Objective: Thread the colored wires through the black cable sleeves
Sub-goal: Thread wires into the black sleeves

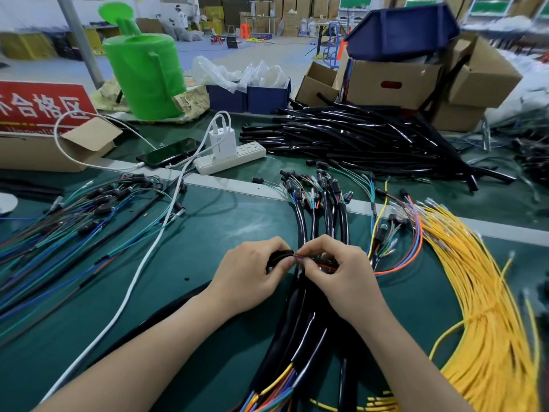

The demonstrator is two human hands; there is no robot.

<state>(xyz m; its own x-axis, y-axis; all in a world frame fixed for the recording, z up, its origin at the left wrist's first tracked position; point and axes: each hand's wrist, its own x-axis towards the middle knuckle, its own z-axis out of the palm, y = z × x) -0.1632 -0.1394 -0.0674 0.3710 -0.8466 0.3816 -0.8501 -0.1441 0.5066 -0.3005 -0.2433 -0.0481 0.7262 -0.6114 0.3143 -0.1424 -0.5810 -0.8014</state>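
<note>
My left hand grips the end of a black cable sleeve over the green table. My right hand pinches a thin bundle of colored wires right at the sleeve's mouth; red, blue and orange strands show between the two hands. The sleeve's other length runs down and left behind my left wrist. Under my hands lies a bundle of sleeved harnesses, with colored wire ends fanning out at the bottom edge.
A pile of empty black sleeves lies at the back right. Yellow wires spread on the right, loose colored wires on the left. A power strip, a phone, a white cable, cardboard boxes and a green watering can stand behind.
</note>
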